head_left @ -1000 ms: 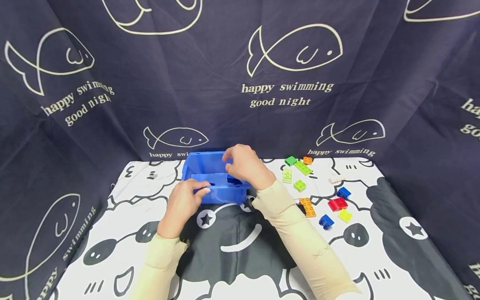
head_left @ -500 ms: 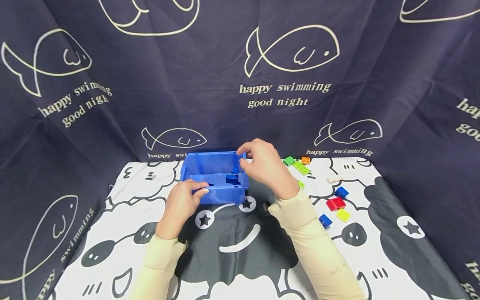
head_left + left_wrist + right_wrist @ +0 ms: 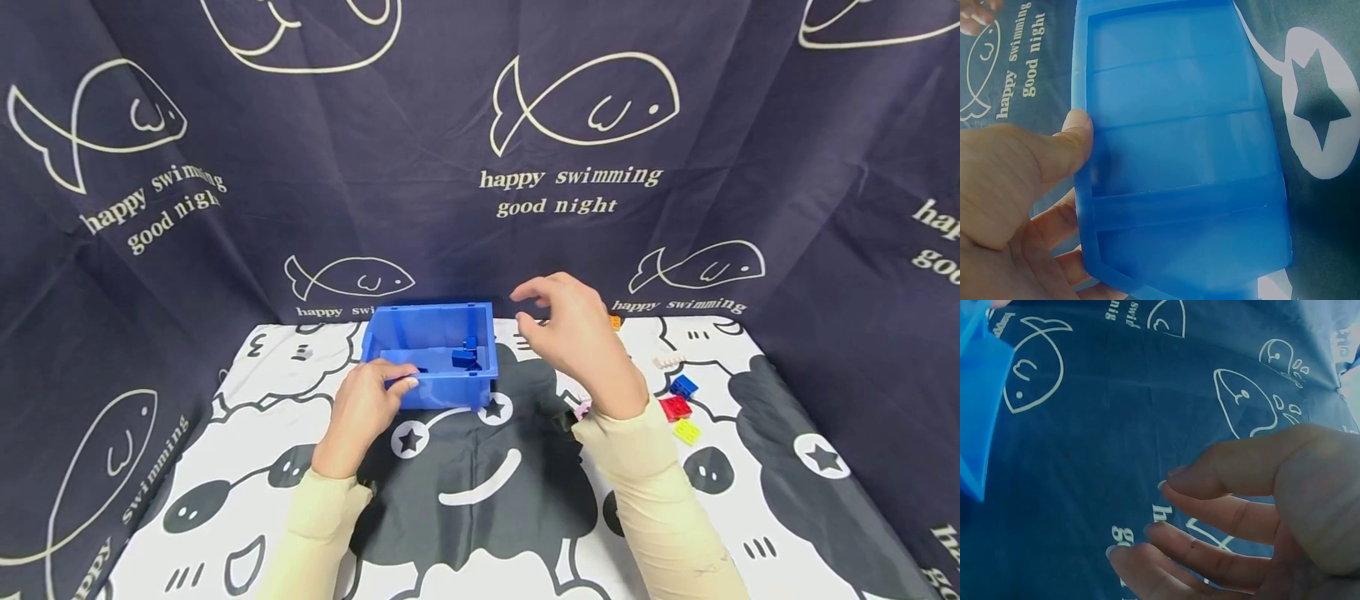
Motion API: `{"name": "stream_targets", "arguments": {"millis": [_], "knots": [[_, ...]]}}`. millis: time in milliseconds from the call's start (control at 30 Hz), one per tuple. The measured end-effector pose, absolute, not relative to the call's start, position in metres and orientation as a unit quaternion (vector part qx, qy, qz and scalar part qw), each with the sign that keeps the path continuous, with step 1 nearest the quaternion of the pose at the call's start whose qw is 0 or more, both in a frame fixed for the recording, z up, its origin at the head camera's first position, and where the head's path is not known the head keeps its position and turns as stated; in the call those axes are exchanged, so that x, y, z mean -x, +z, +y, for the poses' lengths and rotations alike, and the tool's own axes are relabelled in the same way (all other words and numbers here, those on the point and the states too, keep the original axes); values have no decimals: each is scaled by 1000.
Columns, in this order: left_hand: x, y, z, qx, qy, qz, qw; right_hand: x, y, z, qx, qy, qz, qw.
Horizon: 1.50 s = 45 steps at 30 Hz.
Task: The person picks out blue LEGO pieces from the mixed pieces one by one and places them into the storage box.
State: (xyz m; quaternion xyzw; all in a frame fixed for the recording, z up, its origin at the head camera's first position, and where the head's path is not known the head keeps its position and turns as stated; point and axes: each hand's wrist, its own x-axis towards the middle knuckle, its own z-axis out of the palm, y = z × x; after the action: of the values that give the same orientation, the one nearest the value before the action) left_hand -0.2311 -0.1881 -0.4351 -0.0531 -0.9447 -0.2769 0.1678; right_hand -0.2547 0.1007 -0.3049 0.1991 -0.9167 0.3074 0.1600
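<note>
A blue plastic bin [image 3: 446, 392] stands at the back of the cloth-covered table. My left hand [image 3: 366, 412] grips its front rim; in the left wrist view the thumb lies over the rim and the fingers curl behind the wall. A few dark blue toy bricks [image 3: 463, 358] lie inside at the right end. Held up to the right of the bin is my right hand [image 3: 573, 337], fingers loosely bent with nothing between them. The right wrist view shows a gap between the hand [image 3: 1229, 512] and the bin's edge [image 3: 982, 406].
Right of the right arm lie a blue brick [image 3: 683, 386], a red brick [image 3: 675, 407], a yellow brick [image 3: 686, 431] and a pale comb-shaped piece [image 3: 669, 362]. An orange brick [image 3: 615, 322] shows behind the right hand. A dark fish-print curtain [image 3: 450, 208] hangs behind the table.
My right hand has moved from over the bin out to the right, now hiding the green bricks. The blue bricks in the bin have come into view. My left hand keeps its grip.
</note>
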Motion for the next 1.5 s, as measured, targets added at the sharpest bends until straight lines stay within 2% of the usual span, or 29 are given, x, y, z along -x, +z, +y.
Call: {"name": "stream_targets", "arguments": {"millis": [433,700,1067,1267,1500], "knots": [[230,-436,-188,54,-280,-944,166,250,-317,155,-173,277,-926,191],[232,-435,-187,63,-276,-945,167,249,-323,202,-126,260,-935,207],[231,-435,-188,57,-281,-943,167,249,-335,254,-14,251,-948,194],[233,-435,-188,65,-276,-943,173,255,-342,272,7,246,-950,191],[233,-435,-190,62,-279,-944,164,276,-364,287,20,234,-964,128]]}}
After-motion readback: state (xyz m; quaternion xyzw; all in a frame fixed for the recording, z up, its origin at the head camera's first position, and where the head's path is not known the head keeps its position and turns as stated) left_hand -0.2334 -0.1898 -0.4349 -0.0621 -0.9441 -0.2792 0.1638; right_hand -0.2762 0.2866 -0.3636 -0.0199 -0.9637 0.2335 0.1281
